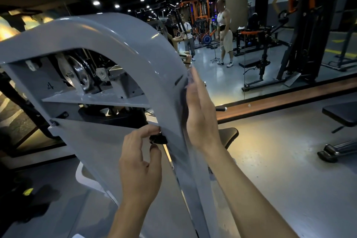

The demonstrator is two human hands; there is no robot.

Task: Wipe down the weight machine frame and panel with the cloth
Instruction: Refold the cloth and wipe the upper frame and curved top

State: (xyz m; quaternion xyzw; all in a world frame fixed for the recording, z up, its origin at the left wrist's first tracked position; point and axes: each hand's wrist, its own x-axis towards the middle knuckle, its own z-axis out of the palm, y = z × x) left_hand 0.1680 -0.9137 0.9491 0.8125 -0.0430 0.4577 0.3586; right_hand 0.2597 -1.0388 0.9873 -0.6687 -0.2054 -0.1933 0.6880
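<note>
**Here, 2 hands on the grey machine frame**

Leftmost stands the weight machine frame (123, 31), a grey arch whose opening shows a metal pulley (78, 72) and a handwritten "4" on the inner plate. Below the opening sits the flat grey panel (92, 145), bolted at its upper left corner.

Next comes the left hand (140, 168), raised against the panel with its fingers curled; thumb and forefinger close around a small black knob (158, 139) at the seam where panel meets frame.

Just right of that, the right hand (200, 114) lies along the frame's outer edge, fingers straight and together, pressing flat against the side. Between palm and metal a thin, blurred greyish layer shows near the fingertips (probably the cloth (188, 81), though the blur leaves this uncertain).

Further right a dark padded seat (229, 135) peeks out behind the right forearm, and a wood-topped ledge (289, 96) runs under a mirror. In the background a person in a white top (225, 33) stands among orange racks (201, 11), and a black bench (342, 112) sits at the far right.
</note>
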